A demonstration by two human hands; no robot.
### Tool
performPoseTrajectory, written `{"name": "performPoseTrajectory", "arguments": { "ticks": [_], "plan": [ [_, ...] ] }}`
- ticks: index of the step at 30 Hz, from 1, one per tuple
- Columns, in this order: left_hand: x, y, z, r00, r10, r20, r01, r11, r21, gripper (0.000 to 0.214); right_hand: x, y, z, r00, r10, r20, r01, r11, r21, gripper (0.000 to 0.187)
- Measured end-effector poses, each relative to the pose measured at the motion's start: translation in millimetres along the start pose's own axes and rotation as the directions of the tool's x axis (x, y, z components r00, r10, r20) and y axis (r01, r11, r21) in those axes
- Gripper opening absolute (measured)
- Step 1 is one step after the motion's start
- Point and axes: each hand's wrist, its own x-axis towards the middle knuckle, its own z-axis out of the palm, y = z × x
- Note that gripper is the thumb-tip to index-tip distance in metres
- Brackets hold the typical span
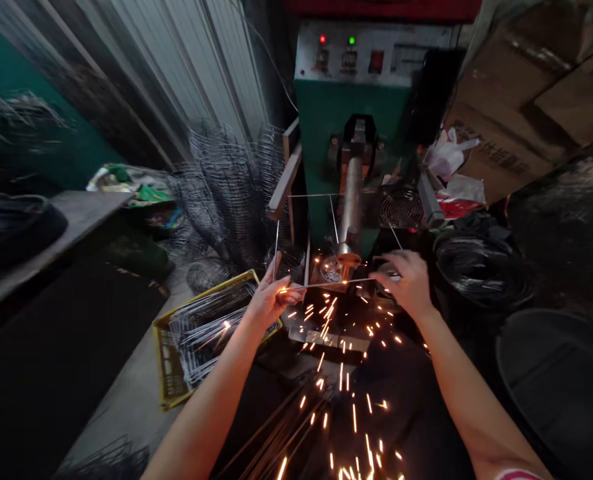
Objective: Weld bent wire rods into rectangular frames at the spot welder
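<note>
A thin wire frame spans between my two hands, its near rod at the electrode tip of a spot welder. Bright sparks spray down from that contact toward my lap. My left hand grips the frame's left corner, fingers closed around the wire. At the opposite corner, my right hand pinches the rod's right end. Other wires of the frame reach back toward the green machine body, partly hidden behind the electrode arm.
A yellow crate full of bent wire pieces stands at the left. Stacked wire baskets rise behind it. Black wire coils lie at right, below a cardboard box. Loose rods lie near my lap.
</note>
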Motion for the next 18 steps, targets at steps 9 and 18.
{"name": "performPoseTrajectory", "arguments": {
  "ticks": [9, 18],
  "plan": [
    [1, 0, 6.3, 1.000, 0.008, 0.016, -0.007, 0.997, -0.073, 0.098, 8, 23, -6, 0.832, 0.540, 0.127, -0.548, 0.761, 0.348, 0.058],
    [-145, -47, -31.1, 0.980, -0.162, 0.112, 0.168, 0.985, -0.045, 0.095, -192, -45, -59, 0.704, 0.565, 0.430, -0.708, 0.610, 0.357, 0.048]
  ]
}}
